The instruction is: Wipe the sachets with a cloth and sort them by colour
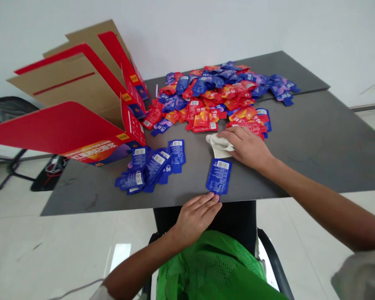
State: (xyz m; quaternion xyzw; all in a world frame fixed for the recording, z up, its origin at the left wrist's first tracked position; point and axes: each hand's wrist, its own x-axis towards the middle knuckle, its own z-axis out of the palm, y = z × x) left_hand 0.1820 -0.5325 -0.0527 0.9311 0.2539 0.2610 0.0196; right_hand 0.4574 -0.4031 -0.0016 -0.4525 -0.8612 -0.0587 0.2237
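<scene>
A single blue pouch (219, 177) lies flat on the grey table near its front edge, barcode side up. My left hand (196, 216) holds its narrow near end with the fingertips; the thumb is hidden. In my right hand (248, 148) is a crumpled white cloth (221, 146), pressed against the table at the pouch's far end. To the left lie several overlapping blue pouches (154, 166). Beyond my right hand spreads a large heap of red and blue pouches (209, 91).
Red cardboard boxes (93, 141) with raised flaps stand at the table's left side. Bare grey tabletop (318, 141) extends to the right. A white wall (206, 29) rises behind the table, and a chair armrest (275, 266) is beside my lap.
</scene>
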